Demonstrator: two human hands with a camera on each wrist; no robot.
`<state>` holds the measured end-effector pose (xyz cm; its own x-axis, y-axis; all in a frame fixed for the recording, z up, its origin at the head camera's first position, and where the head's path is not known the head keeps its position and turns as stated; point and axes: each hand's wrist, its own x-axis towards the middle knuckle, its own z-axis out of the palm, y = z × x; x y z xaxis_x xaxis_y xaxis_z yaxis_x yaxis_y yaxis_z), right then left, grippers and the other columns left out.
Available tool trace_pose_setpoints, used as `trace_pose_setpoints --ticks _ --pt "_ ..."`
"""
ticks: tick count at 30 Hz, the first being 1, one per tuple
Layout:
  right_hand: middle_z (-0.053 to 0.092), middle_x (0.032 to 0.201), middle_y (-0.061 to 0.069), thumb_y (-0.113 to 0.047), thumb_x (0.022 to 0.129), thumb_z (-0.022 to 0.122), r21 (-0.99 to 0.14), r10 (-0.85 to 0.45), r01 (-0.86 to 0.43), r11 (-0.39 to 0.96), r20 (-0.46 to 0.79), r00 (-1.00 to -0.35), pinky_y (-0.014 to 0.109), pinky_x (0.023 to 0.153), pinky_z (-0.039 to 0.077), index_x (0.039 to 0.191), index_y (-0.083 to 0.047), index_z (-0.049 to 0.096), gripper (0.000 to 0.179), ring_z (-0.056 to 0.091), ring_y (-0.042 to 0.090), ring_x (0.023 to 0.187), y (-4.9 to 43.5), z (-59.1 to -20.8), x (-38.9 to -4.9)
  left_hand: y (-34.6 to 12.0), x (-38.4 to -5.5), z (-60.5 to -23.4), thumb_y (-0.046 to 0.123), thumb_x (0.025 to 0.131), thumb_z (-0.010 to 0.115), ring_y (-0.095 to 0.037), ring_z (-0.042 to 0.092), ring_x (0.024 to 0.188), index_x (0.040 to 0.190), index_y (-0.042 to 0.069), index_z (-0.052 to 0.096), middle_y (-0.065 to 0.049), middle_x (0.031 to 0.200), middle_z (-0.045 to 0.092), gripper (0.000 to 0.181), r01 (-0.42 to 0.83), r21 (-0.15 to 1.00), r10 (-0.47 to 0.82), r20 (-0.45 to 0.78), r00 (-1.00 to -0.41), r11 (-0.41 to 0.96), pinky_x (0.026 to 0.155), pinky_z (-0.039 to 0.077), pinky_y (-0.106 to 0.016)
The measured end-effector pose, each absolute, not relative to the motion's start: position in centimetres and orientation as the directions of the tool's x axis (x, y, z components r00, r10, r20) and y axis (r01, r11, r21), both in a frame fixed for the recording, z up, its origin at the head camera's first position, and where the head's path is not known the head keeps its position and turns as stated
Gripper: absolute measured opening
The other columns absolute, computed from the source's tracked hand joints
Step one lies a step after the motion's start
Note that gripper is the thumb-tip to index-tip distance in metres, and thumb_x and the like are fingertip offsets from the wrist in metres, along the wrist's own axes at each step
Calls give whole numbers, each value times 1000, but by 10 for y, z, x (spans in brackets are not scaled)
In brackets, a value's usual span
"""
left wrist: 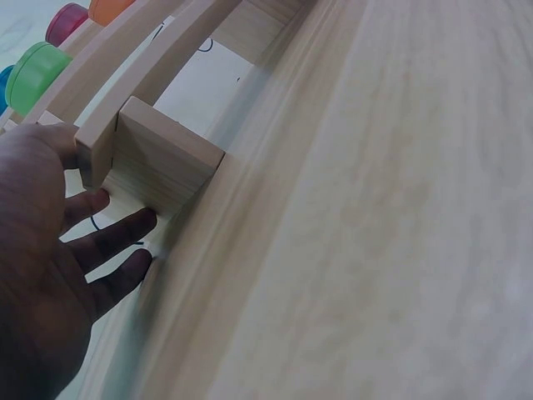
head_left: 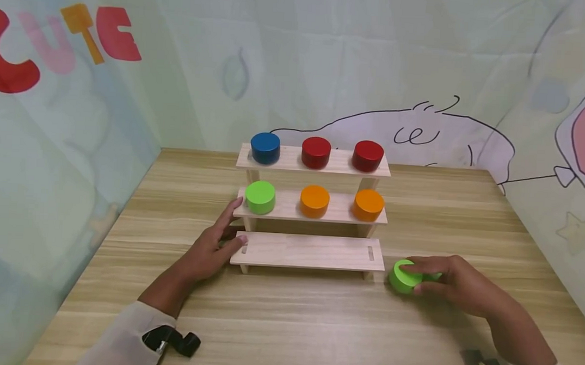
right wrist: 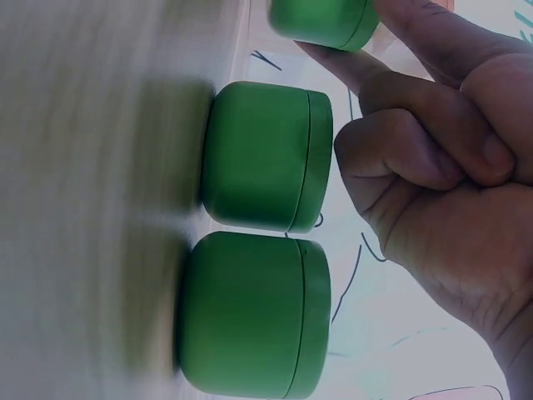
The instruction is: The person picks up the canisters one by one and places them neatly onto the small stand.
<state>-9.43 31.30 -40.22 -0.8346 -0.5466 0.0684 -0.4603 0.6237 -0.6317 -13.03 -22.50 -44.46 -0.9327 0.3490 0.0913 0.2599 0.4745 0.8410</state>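
The left hand (head_left: 206,252), fingers loosely extended, rests its thumb on the left end of the lowest shelf (head_left: 309,251) of a three-tier wooden rack (head_left: 338,200), between the table's (head_left: 316,319) left and right edges; its top shelf bears a blue cylinder (head_left: 265,148), then two red cylinders (head_left: 315,153); the middle one, a lime-green cylinder (head_left: 260,197), then two orange cylinders (head_left: 314,202); beside the rack, towards the table's right edge, the right hand (head_left: 464,285) pinches a bright-green cylinder (head_left: 402,281); two further green cylinders (right wrist: 258,158) stand near it.
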Motion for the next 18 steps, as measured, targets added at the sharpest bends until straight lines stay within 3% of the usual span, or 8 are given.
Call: trace_pose_setpoints --ticks 3,9,16,18 --pt "74 137 24 -11 90 88 -648 -537 -458 609 88 -839 21 82 62 132 -18 81 44 59 -13 126 313 -402 -93 -225 -130 -445 24 114 59 -52 59 144 175 44 7 -24 174 38 83 263 841 350 95 -932 473 116 48 -71" --pt "73 138 23 -4 89 87 -656 -506 -477 585 164 -847 25 68 62 137 -20 79 51 55 -18 127 312 -401 -92 -224 -130 -445 23 114 59 -52 60 143 176 43 7 -25 173 40 83 269 846 355 103 -929 460 114 50 -70" --pt "66 143 -21 7 87 85 -651 -509 -542 531 266 -818 22 63 60 137 -16 78 55 59 -19 124 311 -396 -92 -224 -130 -444 22 114 58 -52 59 144 176 43 6 -25 173 39 83 264 846 352 98 -931 463 115 50 -71" --pt "65 144 -27 9 86 85 -657 -512 -555 511 285 -810 21 61 58 138 -14 78 57 65 -16 112 311 -392 -90 -224 -130 -444 22 114 58 -52 59 145 176 43 7 -25 174 39 83 261 847 352 95 -931 463 115 50 -70"
